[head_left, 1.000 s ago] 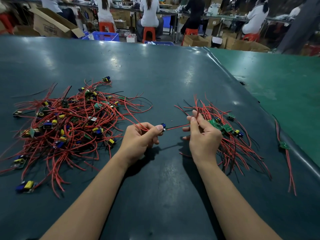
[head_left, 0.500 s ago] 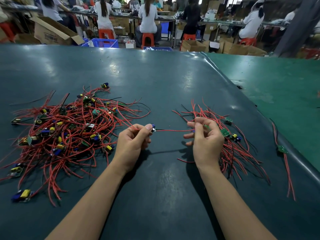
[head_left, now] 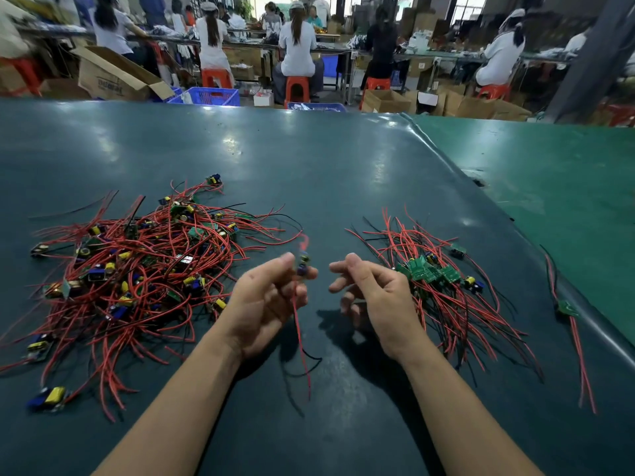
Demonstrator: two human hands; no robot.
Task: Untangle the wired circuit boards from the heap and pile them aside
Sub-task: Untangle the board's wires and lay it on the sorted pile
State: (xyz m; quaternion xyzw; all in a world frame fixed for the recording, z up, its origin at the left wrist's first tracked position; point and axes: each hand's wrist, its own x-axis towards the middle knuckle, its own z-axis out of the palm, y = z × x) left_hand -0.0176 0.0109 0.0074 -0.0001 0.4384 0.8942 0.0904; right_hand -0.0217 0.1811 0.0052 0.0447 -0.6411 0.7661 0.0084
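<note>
A tangled heap of circuit boards (head_left: 137,269) with red and black wires covers the left of the dark table. To the right lies a tidier pile of boards (head_left: 433,273), green sides up, wires fanned toward me. My left hand (head_left: 271,300) pinches one small circuit board (head_left: 302,264) between thumb and fingers, lifted off the table; its red wires (head_left: 300,338) hang down below the hand. My right hand (head_left: 374,293) hovers just to the right, fingers curled and apart, holding nothing.
One separate wired board (head_left: 567,309) lies at the table's right edge, beside a lighter green surface (head_left: 549,187). Beyond the far edge stand cardboard boxes (head_left: 113,77), a blue crate (head_left: 209,96) and seated people at benches.
My right hand has let go of the wire it was pulling taut. The left hand has lifted the board, whose wires now dangle freely. The camera has tilted up slightly.
</note>
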